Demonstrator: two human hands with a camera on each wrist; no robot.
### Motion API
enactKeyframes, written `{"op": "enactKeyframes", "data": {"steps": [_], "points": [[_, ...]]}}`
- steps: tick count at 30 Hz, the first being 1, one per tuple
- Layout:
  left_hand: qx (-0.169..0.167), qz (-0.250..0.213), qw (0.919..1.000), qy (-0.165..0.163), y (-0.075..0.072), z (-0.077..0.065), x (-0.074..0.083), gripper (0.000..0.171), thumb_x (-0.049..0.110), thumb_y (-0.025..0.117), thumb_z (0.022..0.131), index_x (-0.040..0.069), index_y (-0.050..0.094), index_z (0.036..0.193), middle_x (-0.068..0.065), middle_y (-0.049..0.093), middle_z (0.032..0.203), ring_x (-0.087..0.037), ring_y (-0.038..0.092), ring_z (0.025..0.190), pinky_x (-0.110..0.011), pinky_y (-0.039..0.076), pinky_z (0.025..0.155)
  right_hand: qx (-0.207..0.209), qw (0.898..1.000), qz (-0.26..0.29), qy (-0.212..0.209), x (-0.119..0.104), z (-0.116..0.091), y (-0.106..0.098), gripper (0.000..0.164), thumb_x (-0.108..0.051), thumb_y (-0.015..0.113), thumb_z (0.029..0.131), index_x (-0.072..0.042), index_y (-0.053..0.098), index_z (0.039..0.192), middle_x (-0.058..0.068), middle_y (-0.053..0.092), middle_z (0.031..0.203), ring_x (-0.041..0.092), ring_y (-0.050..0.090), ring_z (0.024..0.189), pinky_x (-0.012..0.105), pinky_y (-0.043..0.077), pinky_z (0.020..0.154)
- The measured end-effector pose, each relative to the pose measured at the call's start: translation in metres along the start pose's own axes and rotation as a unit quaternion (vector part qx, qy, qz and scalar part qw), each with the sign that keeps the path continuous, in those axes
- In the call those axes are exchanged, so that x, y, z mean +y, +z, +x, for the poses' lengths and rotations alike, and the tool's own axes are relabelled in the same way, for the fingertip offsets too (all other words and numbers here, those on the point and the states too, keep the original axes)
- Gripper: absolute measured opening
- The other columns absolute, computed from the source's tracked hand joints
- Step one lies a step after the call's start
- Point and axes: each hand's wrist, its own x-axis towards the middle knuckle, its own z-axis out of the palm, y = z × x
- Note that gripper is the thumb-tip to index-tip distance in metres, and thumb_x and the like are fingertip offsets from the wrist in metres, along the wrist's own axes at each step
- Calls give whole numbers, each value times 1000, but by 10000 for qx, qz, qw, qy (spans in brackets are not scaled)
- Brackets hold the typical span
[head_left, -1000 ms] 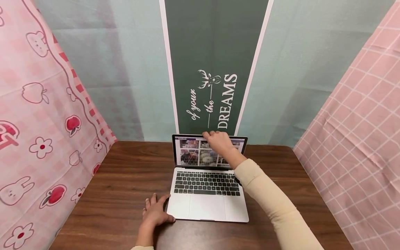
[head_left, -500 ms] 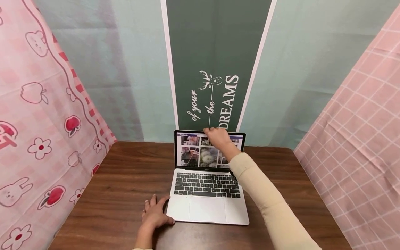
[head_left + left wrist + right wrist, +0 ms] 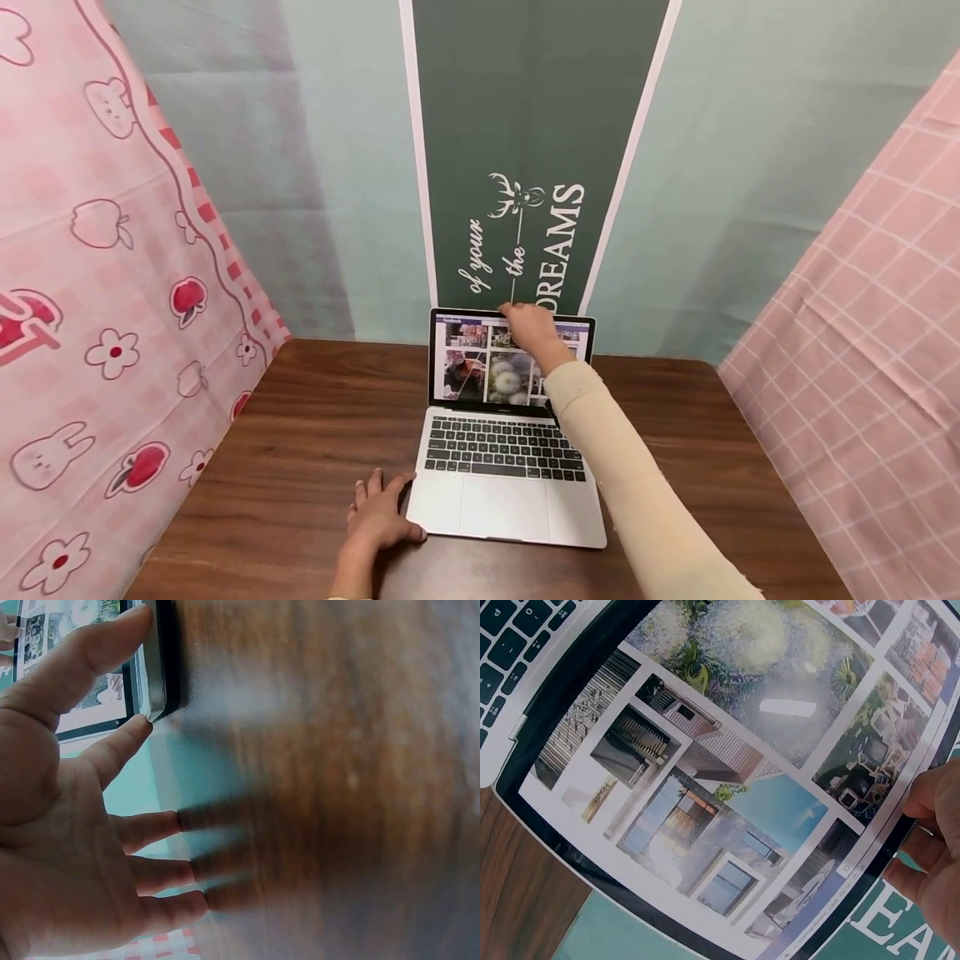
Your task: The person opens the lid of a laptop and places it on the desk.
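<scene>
An open silver laptop (image 3: 504, 507) with black keys stands on the wooden table, its lit screen (image 3: 465, 375) showing a page of photo tiles. The right hand (image 3: 529, 327) grips the top edge of the lid near its middle. In the right wrist view, the thumb and curled fingers of that hand (image 3: 937, 847) pinch the lid's rim. At the laptop's front left corner, the left hand (image 3: 381, 517) rests with spread fingers. Its thumb and index finger touch the laptop's edges, while the other fingertips (image 3: 196, 901) meet the tabletop in the left wrist view.
The brown wooden table (image 3: 315, 417) reaches back to a green cloth backdrop (image 3: 525, 108) with white lettering, close behind the lid. A pink patterned curtain (image 3: 112, 275) hangs on the left, a pink checked one (image 3: 862, 333) on the right.
The right hand has tilted the lid further back, so the screen faces up more and looks taller. The left hand keeps its place at the corner. The head view has shifted slightly.
</scene>
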Motion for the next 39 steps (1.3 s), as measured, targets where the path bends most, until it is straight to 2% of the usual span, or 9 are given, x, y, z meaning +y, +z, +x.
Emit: {"op": "enactKeyframes", "data": {"steps": [8,14,17,22,26,29,33,36,39], "points": [[0,-12,10000,-93,0,-5,-3,90,28,89,44,19,56,127,-33,25,139,-60,13,124,-72,19,89,-58,9991,374,210,0,5,8,45,-5,62,86,-16,56,129,9,67,100,24,63,80,36,50,59],[53,-7,10000,-10,3,-6,-2,90,29,88,43,20,57,127,-32,27,139,-60,14,124,-72,20,88,70,9973,639,368,8,4,16,49,0,58,85,-16,55,130,12,66,97,22,57,62,33,43,51],[44,-3,10000,4,4,-5,-1,90,29,88,43,20,57,126,-31,27,139,-59,15,125,-71,20,89,258,9974,610,286,13,1,20,50,3,56,84,-16,55,131,13,66,96,24,58,63,34,43,52],[30,6,10000,16,5,-5,1,89,29,88,43,20,57,126,-31,27,139,-59,15,125,-71,21,88,668,9963,521,145,13,-5,22,49,6,54,84,-13,57,129,12,66,106,26,62,77,39,49,67],[-5,91,9999,58,2,-3,2,87,26,88,44,19,57,126,-32,29,137,-60,17,123,-72,23,87,665,9963,551,30,14,-9,17,49,4,55,83,-13,56,130,11,63,115,28,62,87,40,49,71],[-20,196,9997,106,-3,2,4,84,21,88,45,16,59,123,-34,31,134,-62,21,120,-73,26,84,766,9951,594,-215,16,-15,11,50,2,56,82,-12,56,130,13,59,122,31,59,99,42,49,72],[-52,194,9995,242,-6,8,7,79,19,86,47,12,60,121,-35,36,128,-59,30,114,-69,33,79,1124,9908,663,-356,23,-30,8,45,2,58,82,-8,58,126,17,54,126,34,53,110,47,44,85],[0,61,9988,486,-6,13,9,72,21,84,52,10,61,119,-35,40,125,-54,37,111,-66,38,77,1485,9857,729,-313,29,-44,12,40,1,60,82,-5,61,122,20,51,128,36,49,115,49,39,92],[309,-157,9953,902,-6,17,8,60,18,81,60,6,63,116,-31,46,122,-49,45,109,-61,41,81,1856,9777,917,-359,31,-56,18,36,0,60,82,-3,63,118,23,48,131,38,46,118,51,38,93]]}}
